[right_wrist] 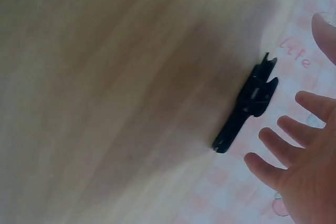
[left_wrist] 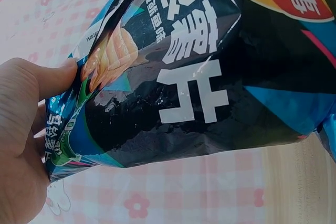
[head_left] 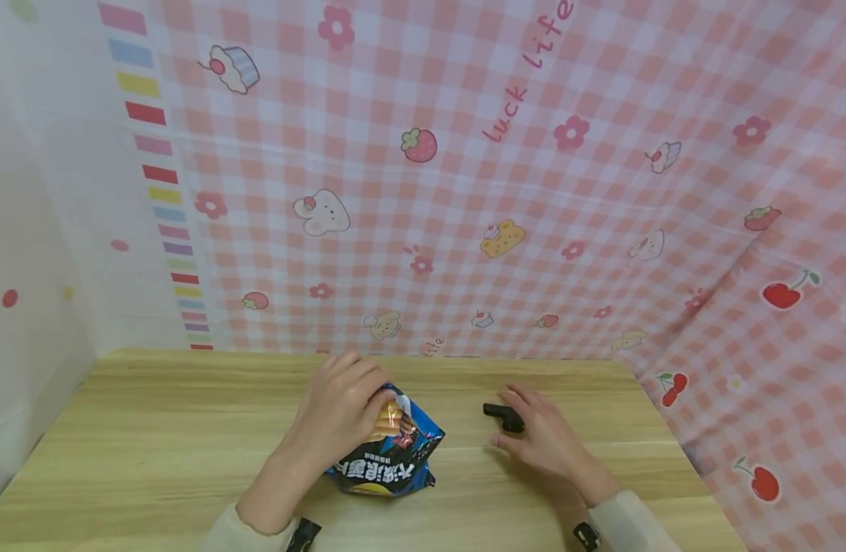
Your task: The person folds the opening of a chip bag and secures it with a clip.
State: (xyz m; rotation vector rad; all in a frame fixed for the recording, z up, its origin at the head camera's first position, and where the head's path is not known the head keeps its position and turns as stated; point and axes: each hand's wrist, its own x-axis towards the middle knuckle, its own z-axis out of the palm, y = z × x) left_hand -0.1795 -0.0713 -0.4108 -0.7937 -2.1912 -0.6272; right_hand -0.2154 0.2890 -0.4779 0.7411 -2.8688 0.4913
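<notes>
Pink-and-white checked cloth (head_left: 450, 184) rises at 12 and 3 o'clock around the wood-grain tabletop (head_left: 188, 429). Over the tabletop's middle is a blue-and-black chip bag (head_left: 395, 452), lettering upside down, one end pinched in the left hand's (head_left: 340, 402) fingers; in the left wrist view its long axis runs 8 to 2 o'clock, held end toward 8. At its 3 o'clock, the right hand (head_left: 550, 437) spreads its fingers wide near a small black object (head_left: 511, 420), whose pronged tip, pointing to 1 o'clock, shows clearly only in the right wrist view.
</notes>
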